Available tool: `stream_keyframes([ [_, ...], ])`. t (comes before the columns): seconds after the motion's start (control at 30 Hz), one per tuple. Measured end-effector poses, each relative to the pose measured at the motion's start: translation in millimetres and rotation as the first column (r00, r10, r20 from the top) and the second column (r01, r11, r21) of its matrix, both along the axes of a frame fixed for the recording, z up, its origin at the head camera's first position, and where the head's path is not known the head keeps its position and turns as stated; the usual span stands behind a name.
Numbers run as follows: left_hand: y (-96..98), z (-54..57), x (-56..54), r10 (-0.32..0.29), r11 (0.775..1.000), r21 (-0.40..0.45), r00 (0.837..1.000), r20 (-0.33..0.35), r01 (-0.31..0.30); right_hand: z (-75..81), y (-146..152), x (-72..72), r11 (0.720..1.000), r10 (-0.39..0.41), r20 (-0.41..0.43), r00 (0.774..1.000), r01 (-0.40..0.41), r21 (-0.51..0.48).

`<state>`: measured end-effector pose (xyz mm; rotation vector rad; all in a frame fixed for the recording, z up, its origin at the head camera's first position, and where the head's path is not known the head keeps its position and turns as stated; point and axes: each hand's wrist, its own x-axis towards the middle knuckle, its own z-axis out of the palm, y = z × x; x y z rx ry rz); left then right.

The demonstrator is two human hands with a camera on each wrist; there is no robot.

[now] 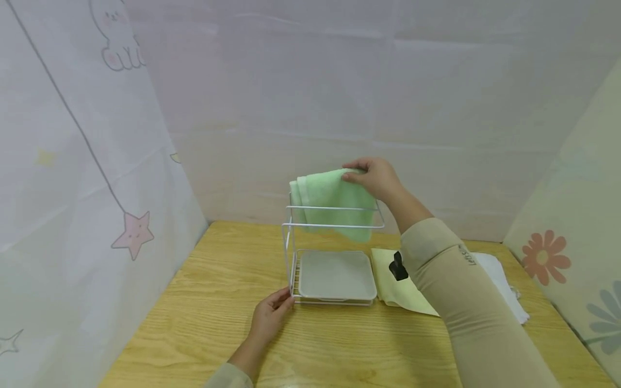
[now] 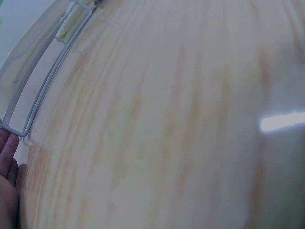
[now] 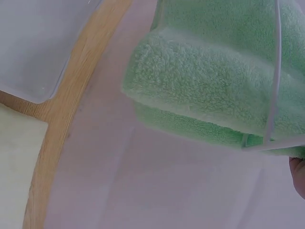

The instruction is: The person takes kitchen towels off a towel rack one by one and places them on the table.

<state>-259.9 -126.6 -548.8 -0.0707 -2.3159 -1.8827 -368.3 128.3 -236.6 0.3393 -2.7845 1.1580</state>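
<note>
A white wire rack (image 1: 335, 226) stands on the table, with two levels. My left hand (image 1: 269, 318) grips its lower left front corner between thumb and fingers. Over the rack's upper bars hangs a folded light green towel (image 1: 327, 191), its lower edge dropping below the bars. At the towel's top right edge, my right hand (image 1: 378, 180) pinches the fabric between thumb and fingers. In the right wrist view, the fluffy towel (image 3: 190, 81) fills the upper right, and only a bit of the hand shows. A pale grey tray (image 1: 337, 275) lies on the rack's bottom level.
Right of the rack lies a pale yellow cloth (image 1: 388, 291) with a black clip-like item (image 1: 399, 267) on it. A white cloth (image 1: 502, 280) lies farther right, partly behind my right sleeve (image 1: 466, 291). Printed curtains surround the wooden table (image 1: 208, 302) at the back and sides.
</note>
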Motion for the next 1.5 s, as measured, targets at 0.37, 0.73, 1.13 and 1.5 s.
stream_keyframes([
  [0.37,-0.1,-3.5,-1.8,0.003,0.999,0.043,1.000,0.002,-0.003,34.2,-1.7,12.9,0.999,-0.022,-0.067,0.998,0.020,-0.025],
  [0.73,-2.5,-5.8,-4.6,0.006,1.000,0.015,1.000,-0.005,-0.006,78.2,8.8,30.9,0.986,-0.102,-0.115,0.988,0.085,-0.145],
  [1.13,-3.2,-6.4,-7.6,0.005,1.000,0.005,1.000,0.003,-0.005,119.3,34.6,58.3,0.946,-0.132,-0.169,0.977,0.073,-0.315],
  [1.5,-1.2,-3.0,-9.6,-0.006,1.000,0.025,1.000,0.002,0.006,125.1,95.6,89.7,0.920,-0.155,-0.233,0.960,0.054,-0.387],
])
